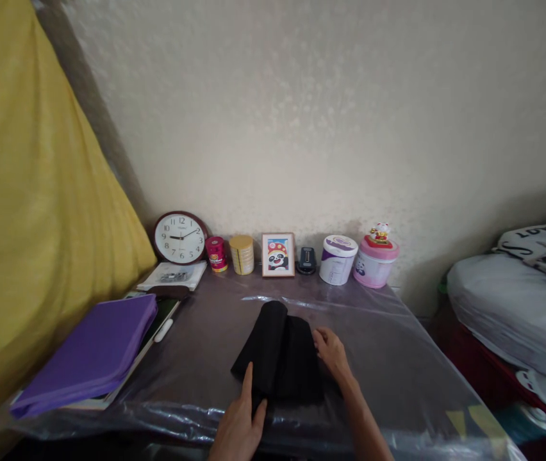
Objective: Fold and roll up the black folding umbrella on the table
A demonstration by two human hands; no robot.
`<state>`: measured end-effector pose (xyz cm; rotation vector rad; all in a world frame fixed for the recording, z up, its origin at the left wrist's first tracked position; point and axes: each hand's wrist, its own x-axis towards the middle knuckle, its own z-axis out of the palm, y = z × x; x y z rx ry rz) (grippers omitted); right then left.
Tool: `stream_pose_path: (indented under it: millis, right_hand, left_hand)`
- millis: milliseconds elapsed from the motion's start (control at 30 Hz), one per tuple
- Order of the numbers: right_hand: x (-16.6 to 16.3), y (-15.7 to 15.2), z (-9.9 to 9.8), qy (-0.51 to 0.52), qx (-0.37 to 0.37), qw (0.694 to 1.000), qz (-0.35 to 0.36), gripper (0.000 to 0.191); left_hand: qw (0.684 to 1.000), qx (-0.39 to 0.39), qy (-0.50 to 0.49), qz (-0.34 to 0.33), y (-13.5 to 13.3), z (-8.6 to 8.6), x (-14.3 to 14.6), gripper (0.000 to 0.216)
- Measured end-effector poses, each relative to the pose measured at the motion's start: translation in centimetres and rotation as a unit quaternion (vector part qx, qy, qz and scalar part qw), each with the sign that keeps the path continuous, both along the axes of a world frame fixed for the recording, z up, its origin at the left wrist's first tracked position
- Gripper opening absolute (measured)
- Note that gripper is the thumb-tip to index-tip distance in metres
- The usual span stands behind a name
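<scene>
A piece of black cloth (pixel 297 362) lies on the table, with a thick rolled or folded part along its left side. My left hand (pixel 240 419) is at its near left edge, index finger stretched over the fabric and thumb spread apart from it; the other fingers are mostly hidden. On the far right edge of the cloth, my right hand (pixel 331 352) has its fingers pinched together at the fabric. The exact fold layers are too dark to make out.
A plastic sheet covers the table (pixel 388 358). At the back stand a clock (pixel 180 238), a red can (pixel 216 254), a yellow container (pixel 241 255), a panda picture (pixel 278 255) and two tubs (pixel 338 260). Purple folded fabric (pixel 90 349) lies left, beside a yellow curtain (pixel 37 211).
</scene>
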<state>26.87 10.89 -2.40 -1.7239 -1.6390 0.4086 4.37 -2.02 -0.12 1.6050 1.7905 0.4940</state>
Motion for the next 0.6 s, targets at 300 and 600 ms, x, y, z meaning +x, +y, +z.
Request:
stream_pose_path:
  millis: [300, 600]
  right_hand:
    - [-4.3, -0.9, 3.5, -0.108, 0.067, 0.971, 0.205, 0.021]
    - [-3.3, 1.3, 1.9, -0.208, -0.002, 0.978, 0.033, 0.026]
  left_hand:
    - [0.993, -0.004, -0.114, 0.037, 0.1, 0.0, -0.6, 0.070]
    - [0.973, -0.043, -0.223, 0.032, 0.2, -0.2, -0.9, 0.069]
